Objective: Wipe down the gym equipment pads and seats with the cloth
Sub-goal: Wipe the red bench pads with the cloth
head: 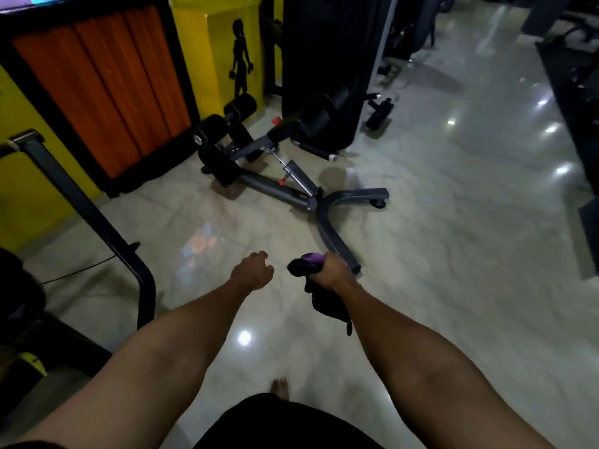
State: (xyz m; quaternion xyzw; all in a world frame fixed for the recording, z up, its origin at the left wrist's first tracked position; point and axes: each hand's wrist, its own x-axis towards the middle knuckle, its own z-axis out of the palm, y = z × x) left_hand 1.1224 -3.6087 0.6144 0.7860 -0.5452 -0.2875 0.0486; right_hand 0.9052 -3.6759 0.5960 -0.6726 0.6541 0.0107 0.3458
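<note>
Two bare hands over the glossy floor [437,254]: right hand [334,270] grips a dark cloth [324,304] that hangs toward six o'clock; left hand [252,270] has loosely curled fingers and holds nothing. Sit-up bench [285,129] at twelve o'clock.

Dim, soft frame (glare on floor [453,254])

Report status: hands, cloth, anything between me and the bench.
Right hand grips the cloth, tail hanging. Left hand empty, fingers loosely curled. Bench ahead, neither hand on it. Curved base leg in the path.
</note>
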